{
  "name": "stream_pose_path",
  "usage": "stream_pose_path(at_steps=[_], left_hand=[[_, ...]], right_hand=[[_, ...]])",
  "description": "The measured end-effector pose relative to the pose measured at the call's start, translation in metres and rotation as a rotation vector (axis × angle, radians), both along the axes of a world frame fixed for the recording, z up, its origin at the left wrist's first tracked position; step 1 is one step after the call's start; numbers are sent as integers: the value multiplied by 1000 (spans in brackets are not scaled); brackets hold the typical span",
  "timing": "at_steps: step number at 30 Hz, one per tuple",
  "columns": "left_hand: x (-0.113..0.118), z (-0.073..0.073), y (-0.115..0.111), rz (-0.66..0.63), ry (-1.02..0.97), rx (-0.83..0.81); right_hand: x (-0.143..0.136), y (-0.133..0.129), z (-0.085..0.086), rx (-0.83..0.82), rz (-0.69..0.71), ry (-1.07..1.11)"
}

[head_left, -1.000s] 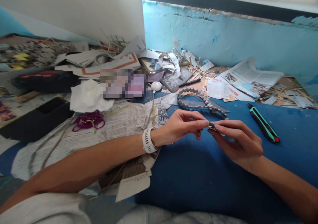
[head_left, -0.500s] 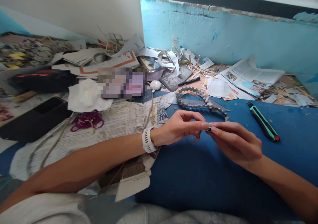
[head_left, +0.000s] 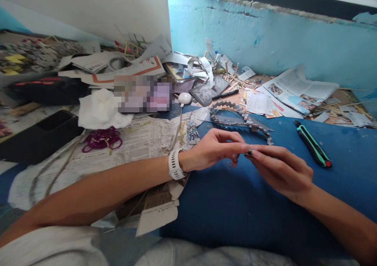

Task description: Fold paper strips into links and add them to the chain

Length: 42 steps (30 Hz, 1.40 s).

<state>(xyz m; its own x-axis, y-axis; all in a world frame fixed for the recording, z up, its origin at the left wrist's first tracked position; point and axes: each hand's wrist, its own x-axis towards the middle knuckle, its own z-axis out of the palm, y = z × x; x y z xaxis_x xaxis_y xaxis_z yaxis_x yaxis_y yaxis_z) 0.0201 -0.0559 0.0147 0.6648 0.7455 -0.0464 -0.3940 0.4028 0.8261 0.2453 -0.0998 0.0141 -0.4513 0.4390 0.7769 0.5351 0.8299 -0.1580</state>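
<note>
My left hand [head_left: 219, 148] and my right hand [head_left: 279, 167] meet fingertip to fingertip above the blue tabletop. Pinched between them is a small grey folded piece [head_left: 249, 152], mostly covered by the fingers. Just behind the hands lies a grey zigzag chain of folded links [head_left: 229, 122], bent into a loop with one end trailing toward my right fingers. To the right of my right hand rests a green and black utility knife [head_left: 313, 144]. A metal ruler or sheet [head_left: 260, 122] shows partly beneath the chain.
Newspaper sheets [head_left: 141, 140] cover the left of the table, with a purple string bundle [head_left: 103, 139] and crumpled white tissue [head_left: 103, 110] on them. A dark case [head_left: 41, 136] stands at far left. Paper scraps and thin sticks [head_left: 235, 79] line the wall beside a folded newspaper [head_left: 299, 87].
The view has shifted slightly. Both hands keep their pinch on the small grey piece, with barely any movement of the fingers.
</note>
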Motion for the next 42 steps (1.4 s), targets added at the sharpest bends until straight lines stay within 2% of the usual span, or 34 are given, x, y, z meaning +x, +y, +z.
stream_pose_path(at_steps=[11, 16, 18, 23, 26, 28, 32, 35, 42], left_hand=[[0, -1, 0, -5, 29, 113], [0, -3, 3, 94, 24, 94], [1, -5, 5, 151, 37, 76], [3, -11, 7, 222, 123, 178], [3, -12, 6, 245, 148, 257], [3, -11, 6, 254, 136, 248], [3, -8, 5, 266, 92, 164], [4, -6, 5, 292, 91, 179], [2, -3, 4, 313, 217, 230]], right_hand=[[0, -1, 0, -48, 7, 7], [-1, 6, 1, -94, 4, 103], [-4, 9, 2, -213, 10, 239], [-7, 19, 4, -754, -21, 644], [-4, 26, 3, -983, 17, 738], [-1, 30, 3, -1102, 41, 787], [-1, 32, 5, -1234, 38, 882], [-3, 32, 9, -1323, 39, 916], [-2, 30, 15, -1384, 43, 906]])
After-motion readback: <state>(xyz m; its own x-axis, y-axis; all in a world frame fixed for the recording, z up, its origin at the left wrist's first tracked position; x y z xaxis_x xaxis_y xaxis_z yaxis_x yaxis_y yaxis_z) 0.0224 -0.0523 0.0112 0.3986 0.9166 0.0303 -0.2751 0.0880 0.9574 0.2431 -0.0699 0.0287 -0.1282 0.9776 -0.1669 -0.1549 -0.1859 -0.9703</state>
